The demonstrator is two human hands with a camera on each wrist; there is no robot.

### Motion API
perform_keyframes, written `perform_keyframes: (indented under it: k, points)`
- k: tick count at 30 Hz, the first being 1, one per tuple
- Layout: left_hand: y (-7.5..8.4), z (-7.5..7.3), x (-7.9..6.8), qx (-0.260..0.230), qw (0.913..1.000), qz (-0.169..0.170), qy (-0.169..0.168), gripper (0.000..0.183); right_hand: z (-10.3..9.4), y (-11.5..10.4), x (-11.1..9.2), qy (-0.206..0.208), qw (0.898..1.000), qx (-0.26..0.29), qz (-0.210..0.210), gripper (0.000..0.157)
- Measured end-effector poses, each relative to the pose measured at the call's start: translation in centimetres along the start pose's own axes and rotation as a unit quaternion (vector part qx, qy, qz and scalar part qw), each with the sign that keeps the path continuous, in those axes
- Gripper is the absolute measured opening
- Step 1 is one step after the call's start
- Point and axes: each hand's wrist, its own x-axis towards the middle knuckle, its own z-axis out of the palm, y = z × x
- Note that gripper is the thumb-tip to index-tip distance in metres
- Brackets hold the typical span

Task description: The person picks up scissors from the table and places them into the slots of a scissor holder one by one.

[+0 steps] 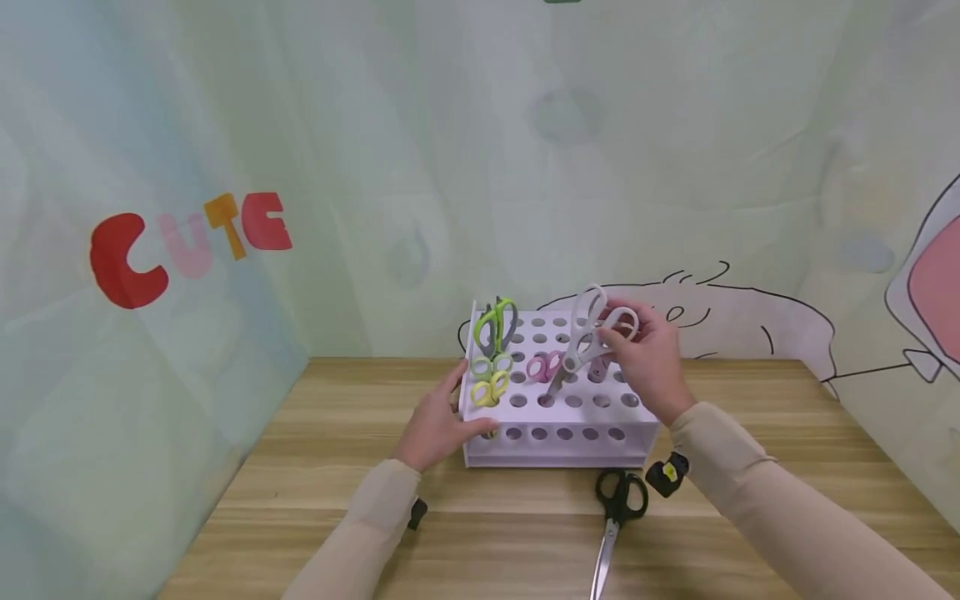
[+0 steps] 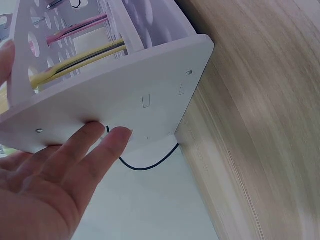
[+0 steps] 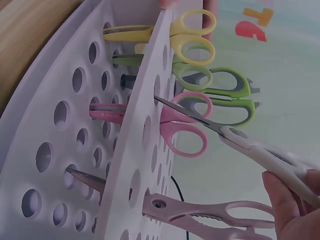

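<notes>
My right hand (image 1: 652, 362) pinches white-handled scissors (image 1: 583, 342) by their loops, tilted with the blades down. In the right wrist view the blade tip is at a front-row hole of the white two-level rack (image 1: 532, 415). My left hand (image 1: 437, 427) holds the rack's left side panel, thumb over the front and fingers against the outer face. Standing in the rack's left holes are yellow scissors (image 1: 489, 392), pale green scissors (image 3: 192, 72) and green-and-grey scissors (image 3: 240, 92). Pink scissors (image 3: 185, 137) and mauve scissors (image 3: 200, 215) stand farther right.
Black-handled scissors (image 1: 618, 504) lie on the wooden table (image 1: 360, 433) in front of the rack, blades toward me. Behind the table hangs a pale backdrop (image 1: 420, 192) with coloured letters and a line drawing. A thin black cable (image 2: 145, 169) shows behind the rack's left panel.
</notes>
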Motion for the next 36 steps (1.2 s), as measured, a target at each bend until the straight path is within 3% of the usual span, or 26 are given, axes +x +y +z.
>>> perform_keyframes:
  k: [6, 21, 36]
  points:
    - [0.1, 0.0, -0.1, 0.006, 0.9999, 0.005, 0.006, 0.106, 0.7, 0.4, -0.1, -0.017, 0.999, -0.030, -0.021, 0.030]
    - [0.0, 0.1, -0.1, -0.018, 0.9998, 0.005, -0.004, 0.107, 2.4, 1.2, -0.8, -0.050, 0.995, -0.081, -0.022, 0.028]
    - [-0.1, 0.0, -0.1, -0.004, 1.0000, 0.004, -0.003, 0.108, 3.9, 2.3, -1.2, -0.062, 0.995, -0.082, -0.016, 0.028]
